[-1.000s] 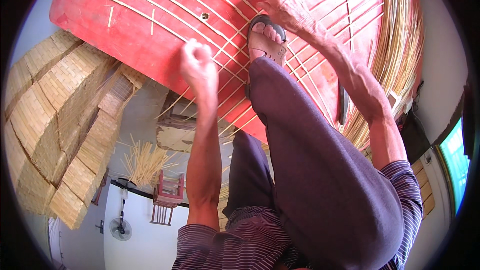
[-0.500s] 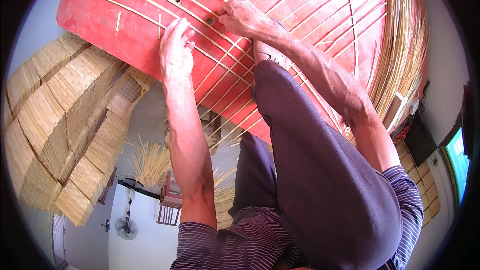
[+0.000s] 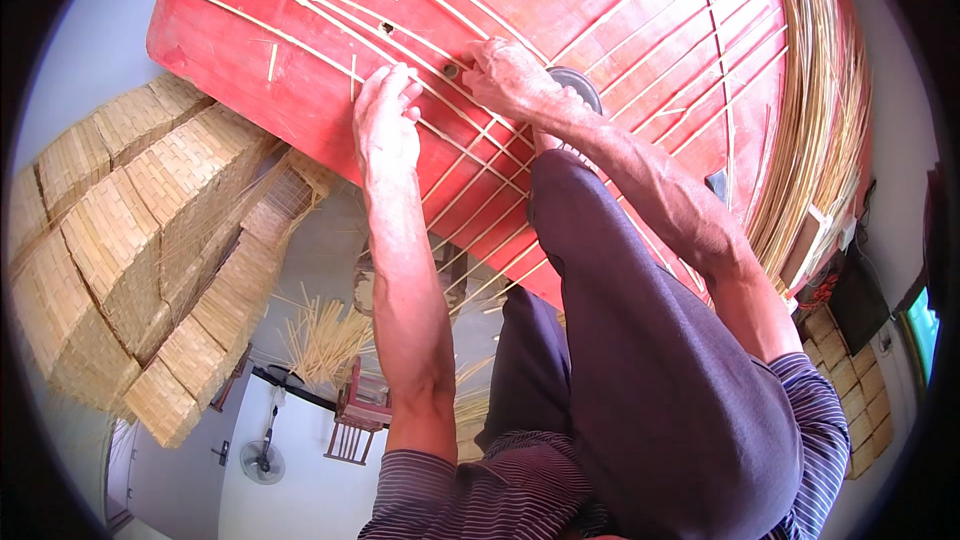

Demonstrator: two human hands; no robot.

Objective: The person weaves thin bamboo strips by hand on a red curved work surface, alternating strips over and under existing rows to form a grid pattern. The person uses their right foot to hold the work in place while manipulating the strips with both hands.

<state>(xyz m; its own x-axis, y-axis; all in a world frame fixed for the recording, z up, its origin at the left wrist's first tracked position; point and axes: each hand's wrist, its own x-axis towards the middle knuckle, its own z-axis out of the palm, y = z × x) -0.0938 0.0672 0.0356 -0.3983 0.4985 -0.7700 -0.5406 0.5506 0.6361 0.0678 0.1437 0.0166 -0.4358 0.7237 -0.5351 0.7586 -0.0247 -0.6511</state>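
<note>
Both hands down on red board point(image 3: 300, 70), working thin bamboo strips point(image 3: 470, 155) laid across it.

Left hand point(image 3: 385, 120): flat, palm down, fingers extended, pressing on strips near board's mid-span. Nothing clasped, just pinning.
Right hand point(image 3: 510, 75): fingers curled down onto strips just beside a small dark hole point(image 3: 451, 70). Looks like a pinch on a strip; cannot tell for sure, fingertips hidden.
Hands near each other, not touching.

Strips: long, pale, running along the board and fanning apart toward the near edge. Roughly a dozen plus in view, exact count not possible where overlapped. A few short offcuts loose on the board, three seen.

Edges/room:
- Board's left and lower-left edge exposed, grey floor beyond it.
- Bare red surface left of left hand, only a few strips crossing.
- Right side crowded: thick bundle of strips point(image 3: 815, 140) curving along board's right edge.
- Near edge blocked by raised knee in dark trousers point(image 3: 640, 360); foot in dark sandal point(image 3: 578, 88) planted on board, right behind right hand.
- Left of board: stack of woven mats point(image 3: 130, 240), several panels, well apart from hands.
- Loose pile of short splints point(image 3: 325, 340) on floor between mats and leg.

Holes in board: two visible, one by right hand, one near top edge.
</note>
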